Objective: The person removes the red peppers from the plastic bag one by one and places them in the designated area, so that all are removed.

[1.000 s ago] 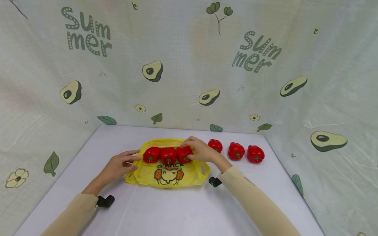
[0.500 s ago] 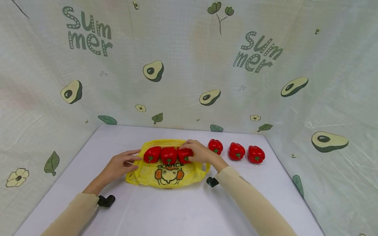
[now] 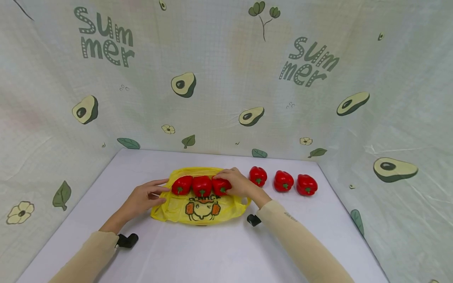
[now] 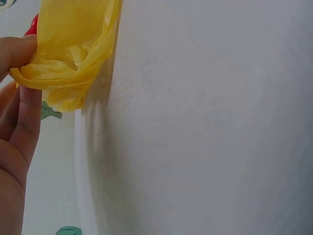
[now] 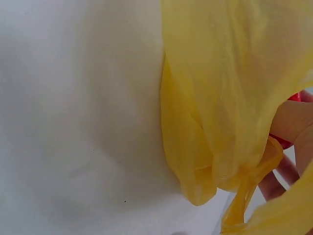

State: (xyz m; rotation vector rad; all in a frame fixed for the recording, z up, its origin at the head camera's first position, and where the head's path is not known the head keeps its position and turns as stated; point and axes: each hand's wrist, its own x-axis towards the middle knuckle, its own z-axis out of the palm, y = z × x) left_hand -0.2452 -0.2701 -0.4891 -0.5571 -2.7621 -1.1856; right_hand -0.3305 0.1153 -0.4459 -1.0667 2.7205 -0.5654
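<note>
Three red bell peppers sit side by side on a yellow plastic bag [image 3: 170, 208], whose edge rises behind them. My right hand [image 3: 238, 184] grips the rightmost bell pepper [image 3: 220, 187], thumb at its near side and fingers over its far side. In the right wrist view, yellow film hangs before that hand and hides most of the pepper. At the bag's left side, my left hand [image 3: 141, 199] holds the edge between thumb and fingers, as the left wrist view shows with the bag's fold [image 4: 54, 73]. The left bell pepper [image 3: 182, 185] and middle bell pepper [image 3: 202, 186] are untouched.
Three more red bell peppers stand in a row to the right: a near one [image 3: 258, 176], a middle one [image 3: 283, 181] and a far-right one [image 3: 306, 184]. A printed curtain [image 3: 219, 78] encloses the white table [image 3: 198, 255] at the back and sides.
My right hand has shifted slightly left and toward me, still on the rightmost pepper. The bag's right handle has folded inward a little. My left hand has stayed in place.
</note>
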